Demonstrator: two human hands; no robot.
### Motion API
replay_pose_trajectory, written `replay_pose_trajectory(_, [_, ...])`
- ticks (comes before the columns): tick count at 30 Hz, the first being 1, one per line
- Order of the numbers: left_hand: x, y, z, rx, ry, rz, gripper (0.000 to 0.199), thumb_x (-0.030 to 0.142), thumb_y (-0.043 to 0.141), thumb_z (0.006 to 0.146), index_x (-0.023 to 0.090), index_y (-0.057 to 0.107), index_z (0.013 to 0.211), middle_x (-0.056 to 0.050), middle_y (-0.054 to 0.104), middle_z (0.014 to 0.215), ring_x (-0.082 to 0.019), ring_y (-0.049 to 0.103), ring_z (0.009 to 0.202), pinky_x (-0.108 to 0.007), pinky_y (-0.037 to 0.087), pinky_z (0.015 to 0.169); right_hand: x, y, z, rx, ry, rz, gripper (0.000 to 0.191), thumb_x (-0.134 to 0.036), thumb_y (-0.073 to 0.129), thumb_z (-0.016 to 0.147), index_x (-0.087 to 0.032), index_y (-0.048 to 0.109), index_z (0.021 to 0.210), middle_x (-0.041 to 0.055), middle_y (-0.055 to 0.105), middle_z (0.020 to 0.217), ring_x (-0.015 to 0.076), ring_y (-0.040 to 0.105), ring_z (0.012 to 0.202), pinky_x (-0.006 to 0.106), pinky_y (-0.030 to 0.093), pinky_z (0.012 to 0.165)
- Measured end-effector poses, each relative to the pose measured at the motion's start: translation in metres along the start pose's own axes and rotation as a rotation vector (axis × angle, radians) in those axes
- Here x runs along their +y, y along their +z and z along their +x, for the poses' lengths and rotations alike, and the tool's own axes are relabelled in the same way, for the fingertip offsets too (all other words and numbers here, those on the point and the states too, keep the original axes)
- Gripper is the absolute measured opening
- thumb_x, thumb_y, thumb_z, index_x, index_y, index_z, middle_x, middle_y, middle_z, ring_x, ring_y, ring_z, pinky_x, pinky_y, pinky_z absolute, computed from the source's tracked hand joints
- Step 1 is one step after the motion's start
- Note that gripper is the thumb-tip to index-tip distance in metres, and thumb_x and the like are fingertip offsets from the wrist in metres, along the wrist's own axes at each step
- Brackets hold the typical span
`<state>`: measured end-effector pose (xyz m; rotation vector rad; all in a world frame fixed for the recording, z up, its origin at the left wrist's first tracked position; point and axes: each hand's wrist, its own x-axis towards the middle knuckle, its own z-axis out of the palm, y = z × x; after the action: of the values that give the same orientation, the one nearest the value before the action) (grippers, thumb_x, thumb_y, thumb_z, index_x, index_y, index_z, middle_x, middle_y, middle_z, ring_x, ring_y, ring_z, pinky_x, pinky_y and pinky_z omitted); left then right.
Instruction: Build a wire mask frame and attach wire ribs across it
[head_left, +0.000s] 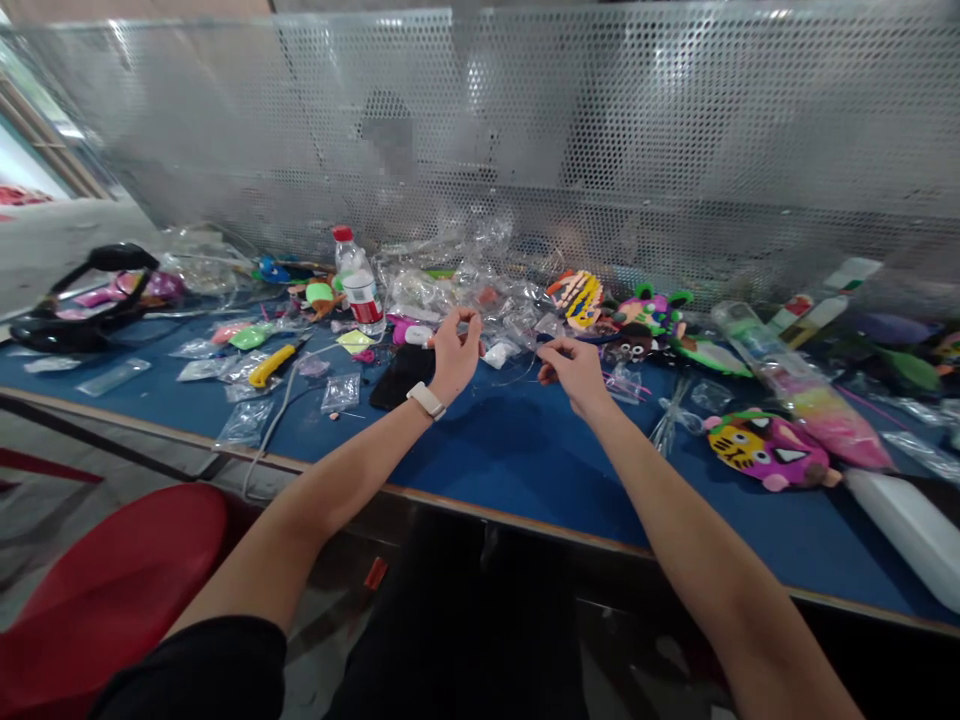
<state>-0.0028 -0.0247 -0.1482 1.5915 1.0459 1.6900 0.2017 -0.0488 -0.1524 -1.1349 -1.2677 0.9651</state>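
Note:
My left hand [456, 355], with a pale band on its wrist, is raised over the table with fingers curled together; whatever they hold is too small to make out. Facing it, my right hand [576, 372] pinches thumb and forefinger at what looks like a thin strand [519, 380], which curves toward the left. Between and behind the hands lie crumpled clear plastic bags [480, 285] and a small whitish packet [501, 353]. A black phone [401, 377] lies beside my left wrist.
A red-capped bottle [360, 285] stands behind. A yellow box cutter [271, 367] lies left, and a colourful clay-covered figure [772, 450] right, near a bundle of wires [671, 420]. A perforated metal panel [675, 120] closes the back. A red stool [127, 590] stands at left.

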Motion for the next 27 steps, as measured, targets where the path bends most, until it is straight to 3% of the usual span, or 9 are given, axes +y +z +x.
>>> replay_pose_trajectory(6, [0.004,0.001,0.0,-0.028,0.001,-0.036,0.036,0.056,0.063,0.104,0.022,0.055,0.096,-0.005,0.063,0.101,-0.008,0.059,0.054,-0.024,0.04,0.044,-0.002,-0.004,-0.003,0.087,-0.238,-0.251,0.031,-0.049,0.075,0.083,-0.023,0.066,0.068,-0.0003,0.062,0.052,0.0176,0.06,0.049,0.031,0.049,0.053])
replay_pose_trajectory(10, [0.006,0.003,0.0,-0.136,-0.041,-0.105,0.029,0.049,0.059,0.107,0.023,0.052,0.095,-0.004,0.063,0.096,-0.008,0.058,0.054,-0.024,0.04,0.043,0.0,-0.007,-0.002,0.078,-0.255,-0.317,0.034,-0.053,0.073,0.085,-0.024,0.065,0.069,0.0004,0.062,0.055,0.0189,0.06,0.055,0.032,0.047,0.057])
replay_pose_trajectory(13, [0.007,0.004,-0.001,-0.145,-0.044,-0.12,0.023,0.041,0.057,0.107,0.023,0.05,0.094,-0.002,0.061,0.092,-0.008,0.056,0.051,-0.024,0.039,0.042,0.001,-0.007,0.0,0.092,-0.296,-0.351,0.034,-0.054,0.072,0.086,-0.024,0.066,0.073,0.0017,0.065,0.064,0.0197,0.062,0.062,0.033,0.05,0.063])
replay_pose_trajectory(17, [0.009,0.003,-0.001,-0.104,-0.016,-0.092,0.021,0.034,0.059,0.106,0.022,0.052,0.09,0.0,0.057,0.086,-0.005,0.049,0.046,-0.022,0.037,0.041,-0.005,-0.007,-0.001,0.076,-0.322,-0.289,0.028,-0.047,0.077,0.081,-0.022,0.068,0.089,0.0021,0.069,0.076,0.0193,0.064,0.067,0.035,0.053,0.069])
replay_pose_trajectory(20, [0.012,0.001,-0.001,-0.202,-0.031,-0.083,0.021,0.032,0.061,0.104,0.022,0.053,0.087,0.001,0.056,0.081,-0.005,0.046,0.046,-0.022,0.037,0.043,-0.013,-0.008,-0.002,0.063,-0.3,-0.165,0.035,-0.046,0.082,0.078,-0.023,0.068,0.102,0.0025,0.07,0.084,0.0194,0.066,0.071,0.035,0.056,0.067])
replay_pose_trajectory(24, [0.02,0.003,-0.006,-0.377,-0.007,-0.066,0.019,0.031,0.063,0.102,0.021,0.056,0.087,0.001,0.058,0.077,-0.007,0.046,0.052,-0.022,0.042,0.048,-0.021,-0.007,-0.005,-0.157,-0.183,-0.033,0.046,-0.05,0.089,0.072,-0.025,0.07,0.105,0.0029,0.071,0.087,0.0207,0.069,0.07,0.036,0.058,0.063])
replay_pose_trajectory(27, [0.025,0.006,-0.01,-0.39,0.04,-0.036,0.015,0.027,0.061,0.102,0.021,0.058,0.088,0.0,0.06,0.077,-0.008,0.048,0.054,-0.024,0.044,0.051,-0.023,-0.003,-0.009,-0.281,-0.127,-0.015,0.045,-0.053,0.092,0.069,-0.024,0.071,0.097,0.002,0.071,0.08,0.0189,0.068,0.062,0.035,0.057,0.057])
